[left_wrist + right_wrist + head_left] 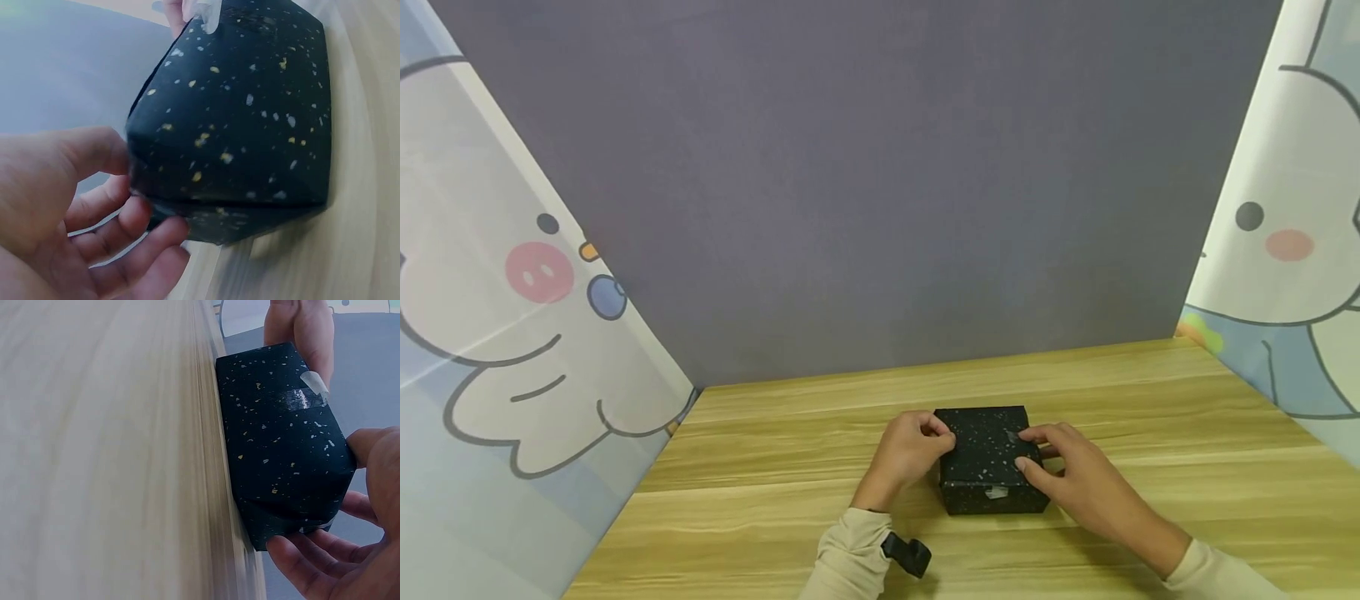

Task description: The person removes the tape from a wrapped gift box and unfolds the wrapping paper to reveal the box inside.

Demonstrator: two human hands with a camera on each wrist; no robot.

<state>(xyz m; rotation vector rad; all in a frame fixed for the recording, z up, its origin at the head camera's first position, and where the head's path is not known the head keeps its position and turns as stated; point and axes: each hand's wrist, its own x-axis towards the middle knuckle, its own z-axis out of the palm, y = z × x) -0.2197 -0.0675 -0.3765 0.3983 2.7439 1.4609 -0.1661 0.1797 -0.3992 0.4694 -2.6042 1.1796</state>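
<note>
Grey backdrop (880,183) fills the upper middle of the head view, with cartoon-printed panels down both sides: a pink-snouted figure (460,208) at the left and a round-cheeked one (1285,183) at the right. Below it, a wood-grain table (760,475) spans the lower part of the frame. Your black box (979,458), speckled with pale and gold flecks, sits on the table right of the lower centre. Clear tape (997,492) shows on its near side; in the right wrist view, a whitish end of tape sticks out past the box's edge.

Your left hand (917,446) pinches the box's left end, thumb at the upper edge and the other fingers bent in beneath it. Your right hand (1086,483) grips the right end, thumb and fingers apart with the corner between them. You wear pale sleeves (850,554), and a black strap (907,553) circles your left wrist.
</note>
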